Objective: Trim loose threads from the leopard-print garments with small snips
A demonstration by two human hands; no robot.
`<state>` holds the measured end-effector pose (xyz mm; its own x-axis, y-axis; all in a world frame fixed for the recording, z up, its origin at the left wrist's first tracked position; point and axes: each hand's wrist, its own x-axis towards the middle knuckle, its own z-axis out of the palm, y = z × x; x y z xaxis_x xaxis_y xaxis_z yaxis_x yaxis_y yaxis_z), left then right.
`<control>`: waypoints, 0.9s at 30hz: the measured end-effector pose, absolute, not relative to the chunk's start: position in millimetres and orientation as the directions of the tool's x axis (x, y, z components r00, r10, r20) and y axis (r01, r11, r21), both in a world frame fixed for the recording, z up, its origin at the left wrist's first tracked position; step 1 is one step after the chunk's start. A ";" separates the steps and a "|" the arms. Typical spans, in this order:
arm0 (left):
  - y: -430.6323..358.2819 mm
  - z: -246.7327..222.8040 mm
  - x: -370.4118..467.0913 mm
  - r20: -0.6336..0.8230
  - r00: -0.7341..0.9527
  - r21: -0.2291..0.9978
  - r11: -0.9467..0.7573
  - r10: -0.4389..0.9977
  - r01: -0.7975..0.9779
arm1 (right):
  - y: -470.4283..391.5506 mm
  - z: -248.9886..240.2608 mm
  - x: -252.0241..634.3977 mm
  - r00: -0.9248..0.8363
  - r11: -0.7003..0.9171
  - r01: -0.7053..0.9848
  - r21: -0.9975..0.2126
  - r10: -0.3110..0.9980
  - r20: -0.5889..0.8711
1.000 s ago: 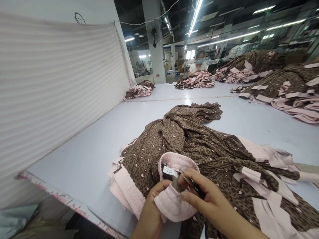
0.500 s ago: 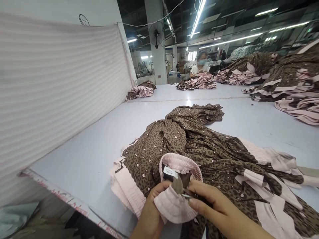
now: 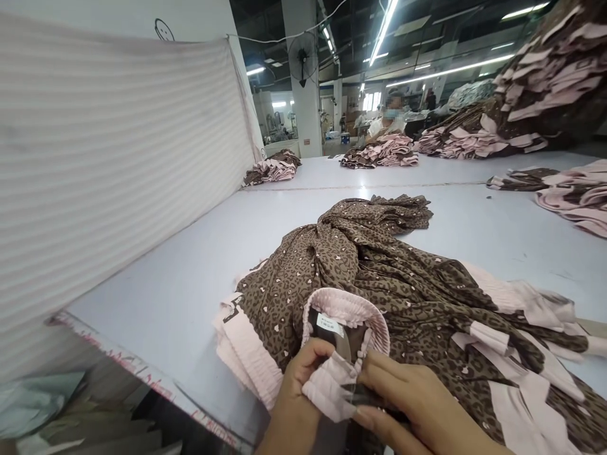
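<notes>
A brown leopard-print garment (image 3: 317, 259) with small pale motifs lies bunched in front of me. Its gathered pink waistband (image 3: 348, 300) stands open in a loop, with a white label (image 3: 331, 324) inside. My left hand (image 3: 303, 385) pinches the near side of that waistband between thumb and fingers. Close on its right, my right hand (image 3: 398, 392) is closed around what look like small thread snips (image 3: 356, 394), blurred and mostly covered by the fingers. Their tip is at the pink fabric. More pink bands (image 3: 246, 344) lie folded at the left.
Pink and brown garment piles (image 3: 379, 151) stand along the far side of the white table (image 3: 156, 272), and a folded stack (image 3: 573, 196) lies at right. A pale curtain (image 3: 118, 126) borders the left. A masked person (image 3: 389, 120) is behind the table.
The near pink band is drawn in smaller and more crumpled between my hands. My right hand has shifted slightly down. At far right, a large garment pile has risen off the table.
</notes>
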<state>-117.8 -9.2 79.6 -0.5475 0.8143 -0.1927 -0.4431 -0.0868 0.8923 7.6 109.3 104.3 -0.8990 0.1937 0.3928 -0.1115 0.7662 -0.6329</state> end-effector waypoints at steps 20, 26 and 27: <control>-11.6 91.8 -109.0 -0.148 -0.677 0.956 -0.071 0.721 -0.285 | 97.9 78.8 3.0 -0.889 0.732 -0.370 -0.572 -0.099 0.448; -10.4 89.0 -106.4 -0.128 -0.697 0.941 -0.136 0.706 -0.310 | 97.5 84.3 -0.8 -0.840 0.632 -0.212 -0.745 0.272 0.470; -10.7 87.4 -105.8 -0.094 -0.700 0.946 -0.156 0.708 -0.284 | 95.3 82.0 -2.5 -0.831 0.641 -0.210 -0.738 0.281 0.480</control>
